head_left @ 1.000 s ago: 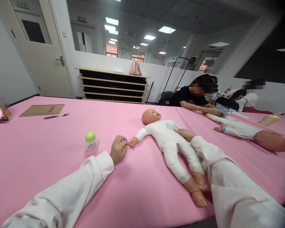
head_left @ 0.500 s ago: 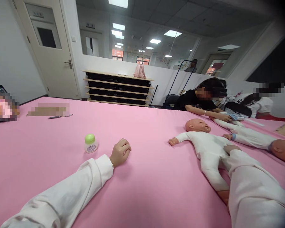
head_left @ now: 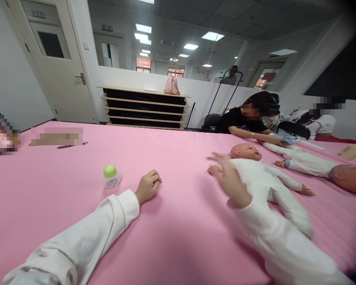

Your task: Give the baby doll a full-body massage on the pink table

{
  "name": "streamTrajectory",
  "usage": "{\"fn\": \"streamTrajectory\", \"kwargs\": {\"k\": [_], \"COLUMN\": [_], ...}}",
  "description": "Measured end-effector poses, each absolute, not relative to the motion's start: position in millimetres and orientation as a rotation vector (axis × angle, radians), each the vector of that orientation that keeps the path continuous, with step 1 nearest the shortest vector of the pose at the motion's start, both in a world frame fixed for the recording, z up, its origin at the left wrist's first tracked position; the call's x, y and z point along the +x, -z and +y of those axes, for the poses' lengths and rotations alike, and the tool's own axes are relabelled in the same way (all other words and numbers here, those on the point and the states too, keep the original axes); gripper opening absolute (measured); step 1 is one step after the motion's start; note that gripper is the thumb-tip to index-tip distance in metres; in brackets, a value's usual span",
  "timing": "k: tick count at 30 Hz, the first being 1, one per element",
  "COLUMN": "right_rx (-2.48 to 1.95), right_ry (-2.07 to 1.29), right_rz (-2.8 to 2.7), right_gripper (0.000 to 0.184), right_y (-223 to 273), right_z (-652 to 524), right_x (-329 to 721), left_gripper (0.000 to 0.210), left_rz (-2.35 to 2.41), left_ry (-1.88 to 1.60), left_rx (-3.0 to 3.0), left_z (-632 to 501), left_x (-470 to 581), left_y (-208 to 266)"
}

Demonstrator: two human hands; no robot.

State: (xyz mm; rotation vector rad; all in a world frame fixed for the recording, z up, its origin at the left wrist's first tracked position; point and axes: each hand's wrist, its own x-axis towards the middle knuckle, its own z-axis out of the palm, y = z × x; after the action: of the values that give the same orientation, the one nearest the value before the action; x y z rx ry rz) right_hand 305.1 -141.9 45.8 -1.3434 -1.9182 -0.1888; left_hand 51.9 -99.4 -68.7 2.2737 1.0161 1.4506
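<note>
My left hand (head_left: pixel 148 186) rests on the pink tabletop with its fingers curled in, and nothing shows in it. Just left of it stands a small white jar (head_left: pixel 112 180) with a green lid, upright and apart from my fingers. My right hand (head_left: pixel 230 178) is in the air, smeared by motion, its fingers stretched out and nothing in them. Behind it, partly covered by my hand and sleeve, a baby doll (head_left: pixel 255 174) in a white bodysuit lies on its back. The doll's near hand is close to my right fingers.
A second doll (head_left: pixel 317 166) lies farther right, where a co-worker in black (head_left: pixel 246 120) handles light blue cloth. A pen (head_left: pixel 72 145) lies beside a blurred flat item (head_left: pixel 57 136) at the far left. Shelves (head_left: pixel 145 107) stand beyond the pink table (head_left: pixel 166 237).
My right hand has come up and left from over the doll's lower body to beside its chest, uncovering the doll's legs and far arm. My left hand stays put; the view shifts slightly.
</note>
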Motion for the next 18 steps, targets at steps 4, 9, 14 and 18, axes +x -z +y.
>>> {"fn": "streamTrajectory", "kwargs": {"k": [4,9,14,18], "right_rx": [-1.050,-0.551,-0.249,-0.285], "right_ry": [-0.043,-0.103,-0.186,-0.491], "right_rz": [-2.166,-2.281,-2.476,-2.620], "right_gripper": [0.031,0.035,0.022,0.032], "right_y": [0.8,50.0,85.0,79.9], "right_z": [-190.2,-228.5,-228.6,-219.2], "right_x": [217.7,146.2,115.9,113.6], "left_gripper": [0.023,0.023,0.023,0.025], "left_rz": [0.973,0.955,0.905,0.916], "left_ry": [-1.444,-1.472,-1.426,-1.384], "left_rx": [2.315,2.331,2.328,2.291], "left_z": [-103.1,-105.5,-106.4,-102.6], "left_x": [46.5,41.0,42.1,43.9], "left_y": [69.6,69.9,67.8,67.7]}}
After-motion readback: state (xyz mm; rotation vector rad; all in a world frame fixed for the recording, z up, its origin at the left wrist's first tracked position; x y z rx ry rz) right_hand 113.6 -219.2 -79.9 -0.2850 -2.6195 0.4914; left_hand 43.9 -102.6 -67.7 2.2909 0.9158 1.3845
